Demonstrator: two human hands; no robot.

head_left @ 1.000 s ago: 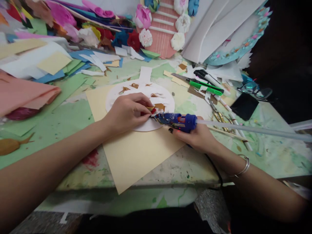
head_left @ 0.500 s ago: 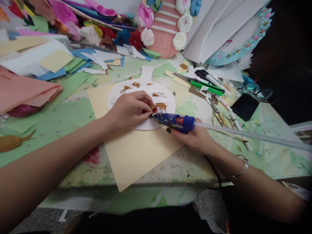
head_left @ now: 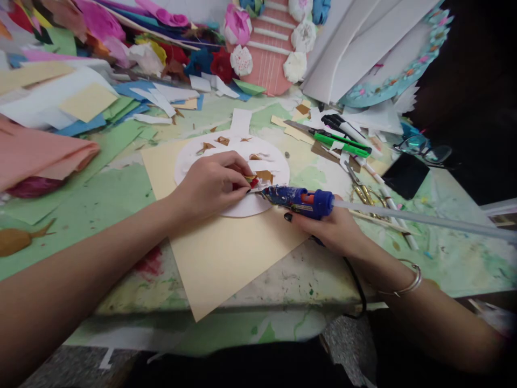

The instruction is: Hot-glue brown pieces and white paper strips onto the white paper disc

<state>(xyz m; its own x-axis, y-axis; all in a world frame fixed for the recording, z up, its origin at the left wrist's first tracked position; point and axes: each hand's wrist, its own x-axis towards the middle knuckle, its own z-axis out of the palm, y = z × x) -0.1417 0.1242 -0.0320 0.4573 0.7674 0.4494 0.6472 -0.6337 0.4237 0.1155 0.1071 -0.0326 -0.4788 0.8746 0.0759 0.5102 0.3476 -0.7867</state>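
Worked piece: we find a white, rounded, card-like disc (head_left: pixel 242 209) with brown patches, lying on a cream paper sheet (head_left: pixel 226 264) near the middle of the surface (head_left: pixel 291 285).
Left hand: this hand (head_left: pixel 216 183) rests over the disc, thumb and fingertips pinching a small red-and-tan scrap (head_left: pixel 254 182); fingers partly hide the contact. We judge the pinch steadies the scrap beside the nozzle.
Right hand: this hand (head_left: pixel 335 229) is wrapped round a dark-blue plastic glue gun (head_left: pixel 297 201), levelled leftward, presumably to bring its tip to the scrap. We cannot tell whether tip and thumb touch.
Gun's rear: a long translucent glue stick (head_left: pixel 404 214) projects towards the right edge, above gold-handled metal scissors (head_left: pixel 365 196); we judge backward room limited there.
Near edge: the sheet's near corner reaches it; a black cable (head_left: pixel 359 280) hangs near its right end.
Far right: a green-handled cutter (head_left: pixel 343 144) and a flat black rectangular object (head_left: pixel 405 175) bound the room.
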